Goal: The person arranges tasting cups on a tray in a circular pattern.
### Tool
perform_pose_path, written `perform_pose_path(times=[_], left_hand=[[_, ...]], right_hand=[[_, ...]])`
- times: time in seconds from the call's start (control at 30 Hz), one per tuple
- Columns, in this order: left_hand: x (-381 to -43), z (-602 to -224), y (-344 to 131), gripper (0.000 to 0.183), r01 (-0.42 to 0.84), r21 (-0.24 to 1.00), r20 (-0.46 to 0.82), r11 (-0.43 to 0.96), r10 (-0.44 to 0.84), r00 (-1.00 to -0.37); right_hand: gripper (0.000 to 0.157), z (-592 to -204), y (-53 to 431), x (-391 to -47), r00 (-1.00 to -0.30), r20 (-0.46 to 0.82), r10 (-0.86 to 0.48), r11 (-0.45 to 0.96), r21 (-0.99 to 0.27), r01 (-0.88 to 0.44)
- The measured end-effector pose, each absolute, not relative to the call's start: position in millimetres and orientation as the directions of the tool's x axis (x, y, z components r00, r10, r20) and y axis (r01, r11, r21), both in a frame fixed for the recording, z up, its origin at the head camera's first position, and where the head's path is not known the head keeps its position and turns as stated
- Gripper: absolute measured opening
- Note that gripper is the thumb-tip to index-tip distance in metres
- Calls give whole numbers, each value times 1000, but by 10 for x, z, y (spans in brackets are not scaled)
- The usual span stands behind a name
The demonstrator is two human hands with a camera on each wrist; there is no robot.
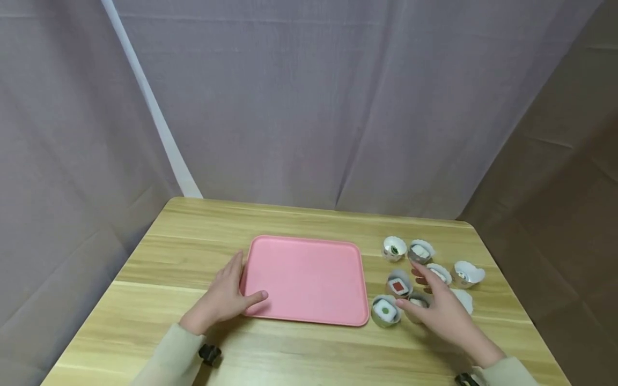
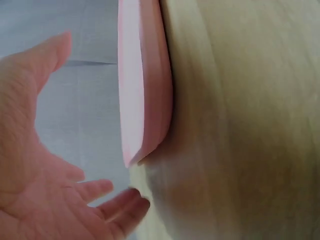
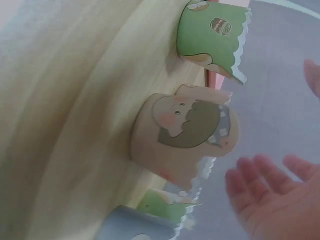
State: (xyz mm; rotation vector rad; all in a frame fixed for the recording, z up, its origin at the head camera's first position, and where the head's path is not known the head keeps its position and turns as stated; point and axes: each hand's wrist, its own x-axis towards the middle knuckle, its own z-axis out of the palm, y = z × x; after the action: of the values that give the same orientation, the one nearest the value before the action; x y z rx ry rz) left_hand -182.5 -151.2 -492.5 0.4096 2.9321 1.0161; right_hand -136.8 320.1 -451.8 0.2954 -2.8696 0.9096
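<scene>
A pink rectangular tray (image 1: 306, 281) lies flat on the wooden table. At its left edge is my left hand (image 1: 219, 297), thumb spread over the near-left corner; in the left wrist view the fingers look relaxed, with a gap to the tray rim (image 2: 157, 85). My right hand (image 1: 444, 311) hovers over several small paper cups right of the tray, fingers spread and holding nothing. Near its thumb are a cup with a green-dotted white piece (image 1: 385, 310) and one with a red-topped white piece (image 1: 398, 286). A cup with a printed face (image 3: 190, 120) stands by the right fingers.
Farther back stand a white cup with something green inside (image 1: 394, 249) and a cup of white pieces (image 1: 421, 251). Another white cup (image 1: 467, 274) is at the far right. Grey curtains (image 1: 289, 107) hang behind the wooden table (image 1: 299, 354).
</scene>
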Motion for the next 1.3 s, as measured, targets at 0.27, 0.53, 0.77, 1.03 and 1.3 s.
perform_pose_path(times=[0.27, 0.53, 0.77, 1.03, 1.3], left_hand=[[-1956, -4935, -1583, 98, 79, 867, -10, 492, 175, -984], [-2055, -4911, -1622, 54, -26, 899, -91, 438, 128, -988], [-2098, -4950, -1636, 41, 38, 868, -30, 495, 128, -991], [-2103, -4957, -1646, 40, -16, 872, -80, 489, 112, -990], [-2129, -5010, -1656, 39, -42, 884, -104, 465, 108, -989]], right_hand=[[76, -4532, 3330, -1282, -974, 178, -141, 743, -631, -223], [77, -4563, 3371, -1197, -980, 156, -125, 749, -633, -196], [80, -4615, 3357, -1190, -978, 178, -113, 788, -584, -197], [83, -4731, 3345, -1170, -988, 131, -84, 762, -630, -148], [82, -4889, 3351, -1136, -986, 168, -23, 714, -688, -133]])
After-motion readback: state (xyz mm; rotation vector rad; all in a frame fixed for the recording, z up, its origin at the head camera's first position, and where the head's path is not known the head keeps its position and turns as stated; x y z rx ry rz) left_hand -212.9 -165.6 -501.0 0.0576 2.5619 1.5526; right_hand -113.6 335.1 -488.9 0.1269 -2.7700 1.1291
